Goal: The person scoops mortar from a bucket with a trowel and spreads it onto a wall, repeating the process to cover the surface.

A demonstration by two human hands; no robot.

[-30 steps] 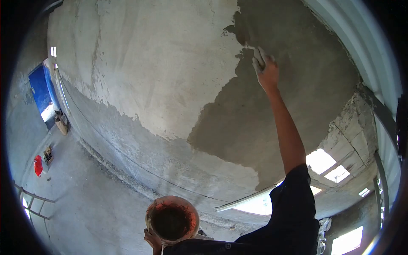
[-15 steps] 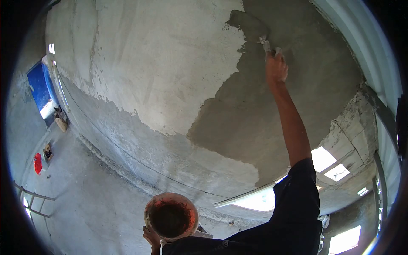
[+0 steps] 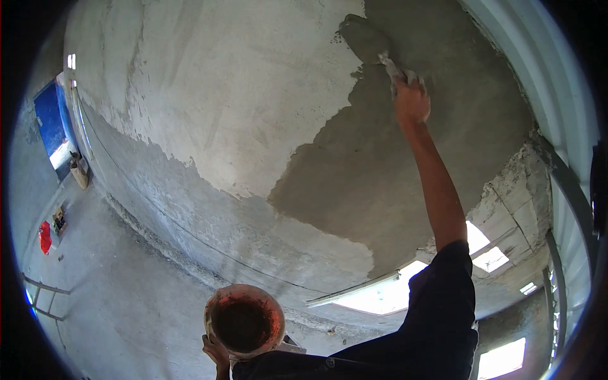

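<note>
Wet grey mortar coats the trowel [image 3: 366, 39] gripped by the right hand [image 3: 411, 101], fingers wrapped tight around the handle, arm stretched up towards one o'clock. The blade lies flat against the wall [image 3: 221, 114] just where the dark fresh patch [image 3: 380, 171] meets the pale dry surface. Down at six o'clock the left hand [image 3: 215, 351] cups the underside of an orange-stained bucket [image 3: 244, 320], fingers curled around its base (its inside looks dark, how full I cannot tell).

As for progress, the darker wet area covers the right part of the wall, from twelve o'clock down to about five; the broad pale stretch towards ten and eleven o'clock remains uncoated, so I judge well under half is done.

Compared with a second ago, the right hand has climbed higher and rightward, and a new dark lobe now juts into the pale zone at the top. The bucket has shifted slightly left.
</note>
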